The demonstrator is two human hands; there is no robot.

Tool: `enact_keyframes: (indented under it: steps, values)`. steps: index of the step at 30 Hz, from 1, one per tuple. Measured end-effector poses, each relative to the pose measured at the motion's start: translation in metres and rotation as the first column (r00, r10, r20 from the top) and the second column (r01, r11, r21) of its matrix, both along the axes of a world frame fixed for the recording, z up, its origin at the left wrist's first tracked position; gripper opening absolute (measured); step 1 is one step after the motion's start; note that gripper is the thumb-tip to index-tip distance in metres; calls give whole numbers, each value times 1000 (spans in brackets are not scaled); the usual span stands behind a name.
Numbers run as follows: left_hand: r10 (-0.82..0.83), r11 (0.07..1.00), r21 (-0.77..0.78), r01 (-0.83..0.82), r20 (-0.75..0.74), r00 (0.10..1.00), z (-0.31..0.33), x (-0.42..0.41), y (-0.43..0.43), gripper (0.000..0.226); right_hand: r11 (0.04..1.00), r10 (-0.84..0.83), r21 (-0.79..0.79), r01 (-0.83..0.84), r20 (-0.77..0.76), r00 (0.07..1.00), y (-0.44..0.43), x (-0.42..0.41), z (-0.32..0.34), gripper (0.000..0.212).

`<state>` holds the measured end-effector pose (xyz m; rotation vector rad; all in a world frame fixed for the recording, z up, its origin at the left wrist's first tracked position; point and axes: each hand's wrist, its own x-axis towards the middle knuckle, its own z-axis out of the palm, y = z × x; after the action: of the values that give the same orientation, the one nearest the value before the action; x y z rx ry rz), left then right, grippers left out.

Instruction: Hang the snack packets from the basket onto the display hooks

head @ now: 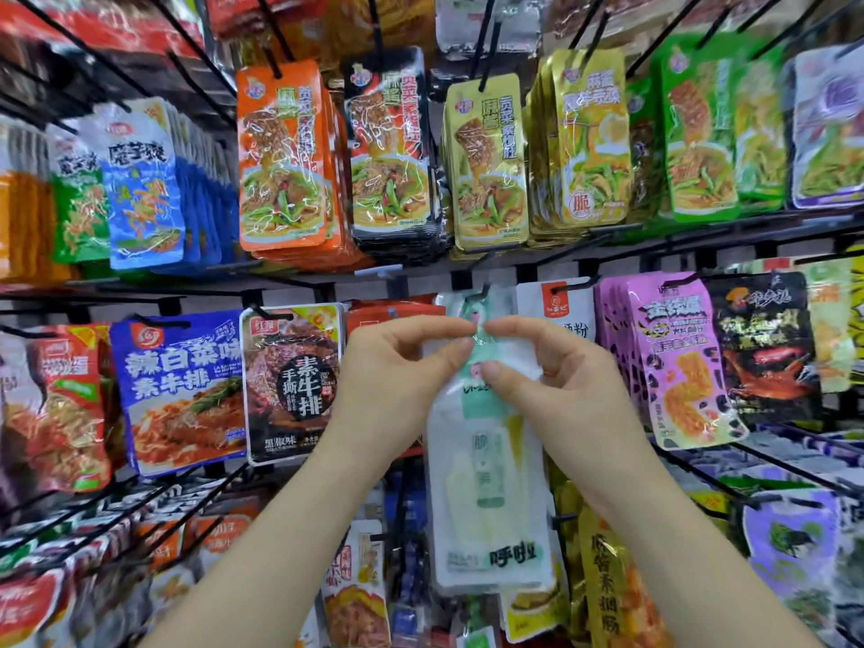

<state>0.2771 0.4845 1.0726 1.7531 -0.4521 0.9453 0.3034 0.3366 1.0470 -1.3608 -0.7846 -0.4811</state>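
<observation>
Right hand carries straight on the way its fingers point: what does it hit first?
The right hand pinches the white-and-mint packet, pointing left across its top. First in line: the fingertips of the left hand, apparently almost touching; depth unclear.

Bright, even shop light, with hardly any shadow. White glare streaks the glossy orange packets (280, 156) above. The white packet (491, 484) in the middle looks washed out, its print faint. The wide lens bows the rail (701, 232), and corner packets (28, 605) smear soft.
</observation>
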Motion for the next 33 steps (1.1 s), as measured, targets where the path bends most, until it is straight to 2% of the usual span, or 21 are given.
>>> enact_keyframes:
  steps: [5, 8, 11, 16, 19, 22, 24, 27, 30, 33]
  values:
    - [121, 991, 40, -129, 152, 981, 19, 14, -13, 15, 991, -129, 34, 127, 79, 988, -1, 16, 25, 32]
    - [177, 980, 66, -190, 166, 970, 25, 26, -16, 17, 980, -199, 10, 199, 111, 974, 2, 26, 32, 36]
    - [209, 968, 109, -227, 155, 965, 21, 38, -15, 21, 966, -250, -43, 253, 79, 965, 4, 36, 31, 39]
    - [222, 957, 164, -238, 110, 969, 16, 43, -13, 27, 965, -242, -93, 244, 39, 970, 5, 46, 27, 39]
    - [242, 925, 283, -254, 76, 967, 14, 38, -7, 41, 953, -233, -181, 245, 84, 969, -2, 46, 28, 44]
    - [250, 893, 383, -237, 18, 968, 1, 35, 4, 67, 879, -270, -364, 308, 153, 951, -12, 46, 26, 56]
    - [333, 840, 445, -312, 32, 942, -9, 35, 9, 80, 831, -308, -421, 362, 193, 932, -14, 48, 24, 60]
    - [447, 722, 495, -483, 199, 872, -20, 38, 12, 86, 749, -397, -444, 491, 292, 870, -12, 51, 23, 63]
    - [463, 546, 554, -628, 425, 778, -23, 45, 16, 73, 693, -440, -469, 547, 325, 837, -9, 55, 22, 70]
    - [487, 340, 659, -671, 487, 725, -25, 53, 22, 60, 650, -470, -453, 610, 391, 791, -4, 59, 22, 76]
